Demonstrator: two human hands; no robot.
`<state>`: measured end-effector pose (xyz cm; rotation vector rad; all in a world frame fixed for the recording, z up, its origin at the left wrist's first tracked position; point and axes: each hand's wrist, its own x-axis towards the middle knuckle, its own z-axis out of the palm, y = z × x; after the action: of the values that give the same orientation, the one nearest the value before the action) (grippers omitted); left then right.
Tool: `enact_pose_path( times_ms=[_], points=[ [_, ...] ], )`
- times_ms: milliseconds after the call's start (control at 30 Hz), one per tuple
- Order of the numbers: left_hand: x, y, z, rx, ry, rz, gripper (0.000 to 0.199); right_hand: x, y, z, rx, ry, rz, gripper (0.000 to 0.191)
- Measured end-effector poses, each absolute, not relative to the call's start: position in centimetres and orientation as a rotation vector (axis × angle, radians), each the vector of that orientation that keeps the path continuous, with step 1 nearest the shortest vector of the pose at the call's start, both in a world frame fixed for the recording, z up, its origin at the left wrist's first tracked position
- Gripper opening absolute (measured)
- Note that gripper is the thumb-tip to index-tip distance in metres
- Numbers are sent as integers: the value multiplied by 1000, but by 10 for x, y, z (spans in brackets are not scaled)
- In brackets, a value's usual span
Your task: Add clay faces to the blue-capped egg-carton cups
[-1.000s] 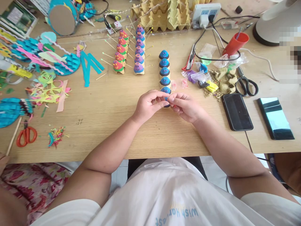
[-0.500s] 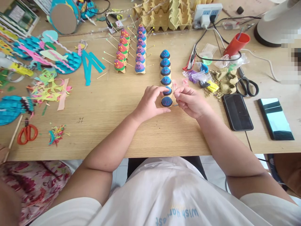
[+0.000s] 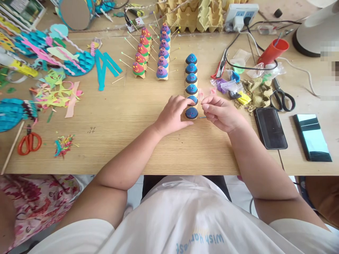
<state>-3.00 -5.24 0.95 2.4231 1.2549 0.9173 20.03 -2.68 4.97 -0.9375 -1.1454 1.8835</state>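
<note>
A row of egg-carton cups (image 3: 191,78) topped with blue domes and dark rims runs away from me, with small faces on the domes. My left hand (image 3: 172,118) curves around its near end from the left. Its fingertips touch the second-nearest dome, and the thumb lies by the front cup. Just right of the row, my right hand (image 3: 222,113) is closed in a pinch; whatever is between the fingertips is too small to make out. A thin blue stick-like piece (image 3: 202,117) lies below those fingertips. Pinkish plastic bits (image 3: 206,92) lie beyond them.
Red-green (image 3: 139,68) and purple (image 3: 162,73) egg-carton caterpillars with pins stand at back left. To the right are a utility knife (image 3: 220,68), black scissors (image 3: 283,97), clay packets (image 3: 243,98), a red cup (image 3: 274,51) and two phones (image 3: 270,128). Paper scraps (image 3: 59,95) and orange-handled scissors (image 3: 29,141) lie left.
The whole view has shifted slightly, so the tabletop things appear moved a little to the right. Both hands keep nearly the same pose beside the blue row.
</note>
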Motion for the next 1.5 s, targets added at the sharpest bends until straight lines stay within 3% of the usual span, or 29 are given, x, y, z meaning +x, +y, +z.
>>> enact_pose_path(
  times_ms=[467,1500],
  points=[
    [-28,-49,6,2367,1318,1034,47,201,-25,42,-1002,-1334,1819,44],
    [-25,-50,8,2344,1305,1090,49,192,-25,27,-916,-1344,1756,44]
  ],
)
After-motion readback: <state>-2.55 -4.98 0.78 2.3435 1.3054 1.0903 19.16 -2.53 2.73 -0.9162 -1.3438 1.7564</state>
